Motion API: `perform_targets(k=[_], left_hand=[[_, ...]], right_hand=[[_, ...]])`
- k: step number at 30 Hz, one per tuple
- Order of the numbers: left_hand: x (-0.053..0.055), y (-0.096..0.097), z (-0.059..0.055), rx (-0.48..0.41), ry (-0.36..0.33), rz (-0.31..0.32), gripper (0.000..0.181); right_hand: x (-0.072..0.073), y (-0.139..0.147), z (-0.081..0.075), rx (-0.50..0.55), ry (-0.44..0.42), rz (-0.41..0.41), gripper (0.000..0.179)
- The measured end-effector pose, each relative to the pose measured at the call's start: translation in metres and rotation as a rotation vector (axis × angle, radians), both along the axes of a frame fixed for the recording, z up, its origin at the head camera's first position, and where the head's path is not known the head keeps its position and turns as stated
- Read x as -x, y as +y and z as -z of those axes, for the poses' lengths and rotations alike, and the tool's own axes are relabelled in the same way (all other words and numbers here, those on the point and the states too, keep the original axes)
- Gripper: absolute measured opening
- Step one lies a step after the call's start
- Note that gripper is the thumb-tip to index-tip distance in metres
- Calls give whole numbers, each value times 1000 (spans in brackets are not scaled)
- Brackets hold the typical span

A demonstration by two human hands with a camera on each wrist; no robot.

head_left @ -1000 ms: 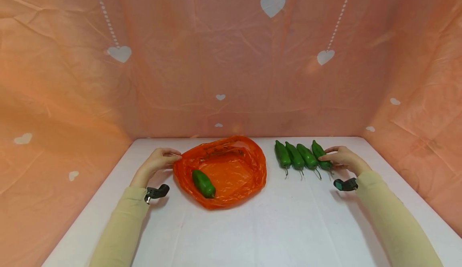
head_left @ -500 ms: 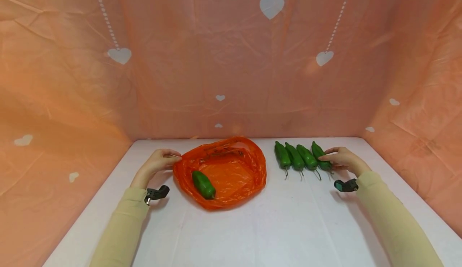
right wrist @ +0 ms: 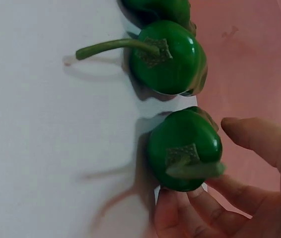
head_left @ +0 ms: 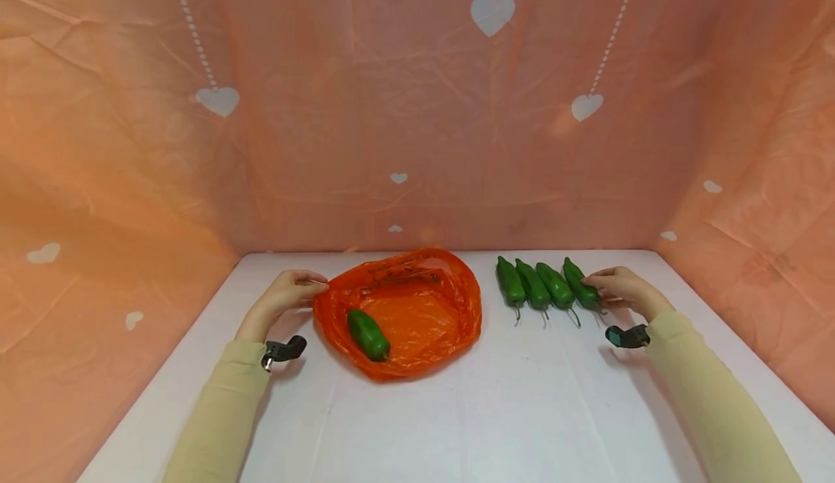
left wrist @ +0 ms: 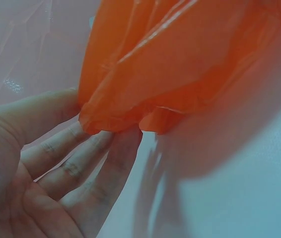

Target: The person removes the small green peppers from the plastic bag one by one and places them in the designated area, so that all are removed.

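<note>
My left hand point(head_left: 287, 296) pinches the left edge of an orange plastic bag point(head_left: 417, 323), whose mouth is spread wide on the table. In the left wrist view, the bag's gathered edge point(left wrist: 125, 116) lies between thumb and fingertips. One green pepper point(head_left: 369, 335) is inside the bag. Several more green peppers point(head_left: 535, 283) lie in a row at the right, stems toward me. Beside the rightmost pepper point(head_left: 580, 285) is my right hand point(head_left: 620, 289). The right wrist view shows its fingers at that pepper's underside and the thumb slightly apart from it.
A white-covered table point(head_left: 457, 425) bears everything. Pink-orange sheeting point(head_left: 430, 128) with white hearts stands behind the table and along both sides. A dark camera is strapped to each wrist.
My right hand has drawn back slightly to the right, and its thumb and fingers cover less of the rightmost pepper. The left hand and bag have not moved.
</note>
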State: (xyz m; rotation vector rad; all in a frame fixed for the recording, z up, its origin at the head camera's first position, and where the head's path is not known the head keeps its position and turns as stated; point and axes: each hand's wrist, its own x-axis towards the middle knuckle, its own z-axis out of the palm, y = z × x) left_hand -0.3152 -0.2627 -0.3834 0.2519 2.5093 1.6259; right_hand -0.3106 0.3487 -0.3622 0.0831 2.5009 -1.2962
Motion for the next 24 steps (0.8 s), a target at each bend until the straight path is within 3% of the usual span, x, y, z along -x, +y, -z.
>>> perform_targets(k=[14, 24], left_hand=[[2, -1, -3, -17, -14, 12, 38], [5, -2, -4, 16, -9, 5, 37]], right_hand=[[-2, 2, -9, -19, -20, 5, 62], [-3, 3, -6, -1, 9, -12, 55]])
